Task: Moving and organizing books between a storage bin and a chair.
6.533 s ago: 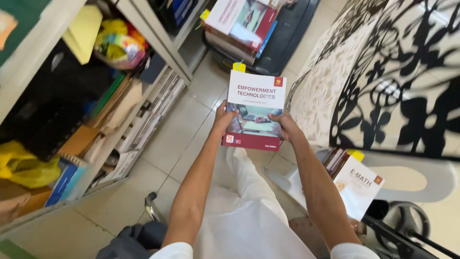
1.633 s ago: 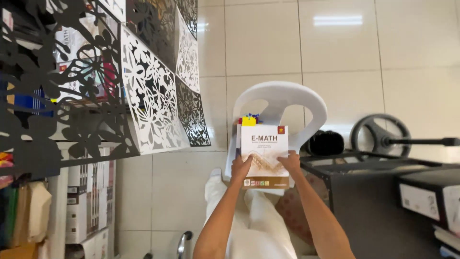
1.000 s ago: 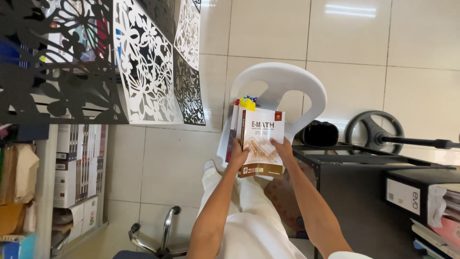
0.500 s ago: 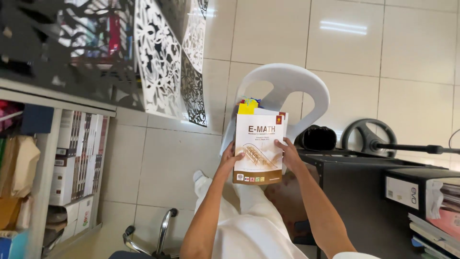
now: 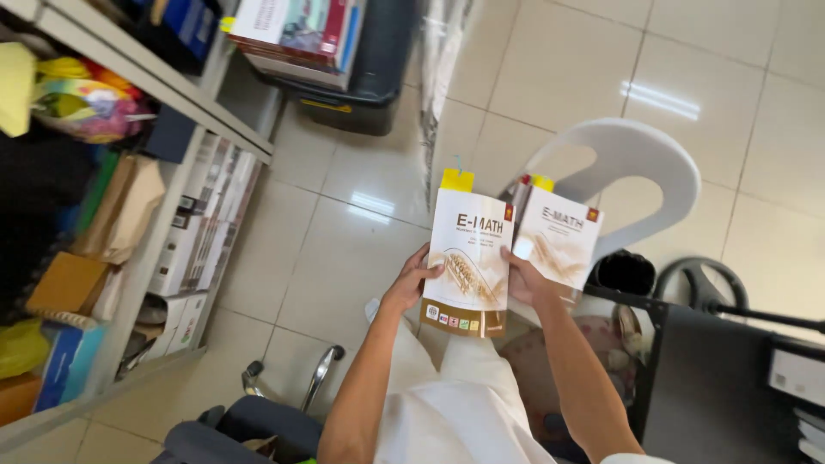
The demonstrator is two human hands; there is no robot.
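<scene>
Both my hands hold a white and brown paperback book (image 5: 468,262) upright in front of me, a yellow tab sticking out of its top. My left hand (image 5: 411,279) grips its left edge. My right hand (image 5: 522,277) grips its right edge. Just to the right, a second book with the same cover (image 5: 560,236) stands on a white plastic chair (image 5: 632,163), with more books behind it. My legs in white trousers (image 5: 447,404) are below.
A grey shelf unit (image 5: 155,215) on the left is packed with books, boxes and bags. A stack of books (image 5: 296,34) lies on a dark bin at the top. A black cabinet (image 5: 730,378) and a black wheel (image 5: 700,288) are on the right. An office chair base (image 5: 284,395) is below.
I have lifted the book off the pile on the chair and swung it left; a matching copy now shows on the chair. The view has turned toward the shelves.
</scene>
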